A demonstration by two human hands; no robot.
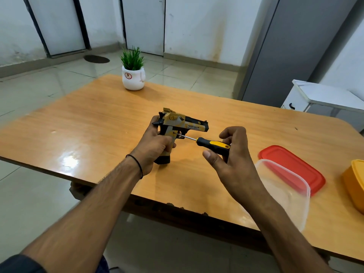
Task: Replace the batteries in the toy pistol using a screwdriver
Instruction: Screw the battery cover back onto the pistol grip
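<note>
Centre frame: left hand [155, 146] clasps the pistol [183, 125] upright on the bench [98, 125], right hand [232, 154] grasps the screwdriver [212, 144], tip at the grip screw; recommend shaft square, firm inward pressure while turning.

Single view, head-worn, wide-angle. Looks forward and down across a glossy orange-brown wooden table [98, 119]. Both forearms enter from the bottom edge; left hand [153, 148] and right hand [234, 160] sit close to the lens, near frame centre. Far stained white-painted wall [197, 26] fills the top; table's near edge cuts across below the hands.
</note>
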